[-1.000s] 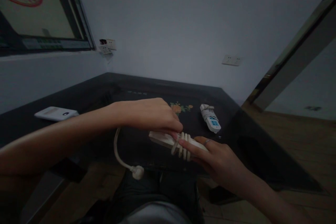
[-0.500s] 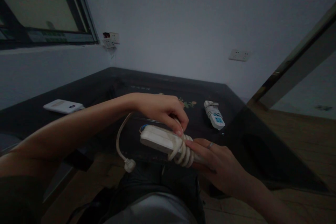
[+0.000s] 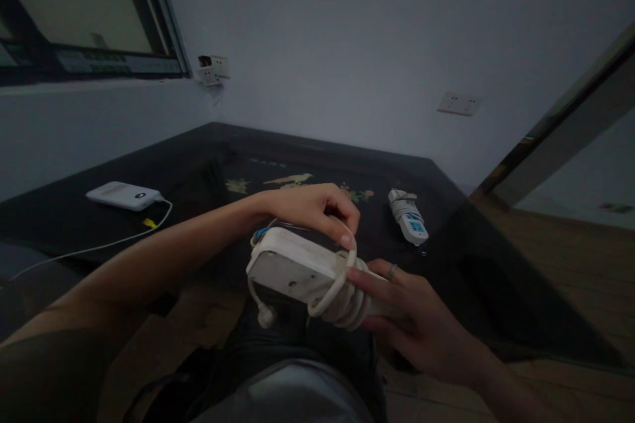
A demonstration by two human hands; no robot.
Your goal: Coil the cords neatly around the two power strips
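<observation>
A white power strip point(image 3: 292, 264) is held in front of me above the table's near edge, its far end tilted to the left. Several turns of its off-white cord point(image 3: 342, 304) wrap around the right part. My right hand point(image 3: 417, 317), with a ring on one finger, grips the strip's right end, one finger pressing on the coils. My left hand point(image 3: 322, 211) pinches a length of the cord just above the strip. The plug point(image 3: 266, 315) dangles below the strip's left end, where blue wires point(image 3: 258, 234) show.
On the dark table point(image 3: 198, 152) a second power strip point(image 3: 409, 218), wound in its cord, lies at the right. A white power bank point(image 3: 124, 195) with a cable lies at the left. Wall sockets point(image 3: 459, 104) and a window point(image 3: 99, 13) are behind.
The power strip has rolled so its underside edge shows more. My left hand has drawn the cord over the strip, and the plug has swung right, closer under the strip.
</observation>
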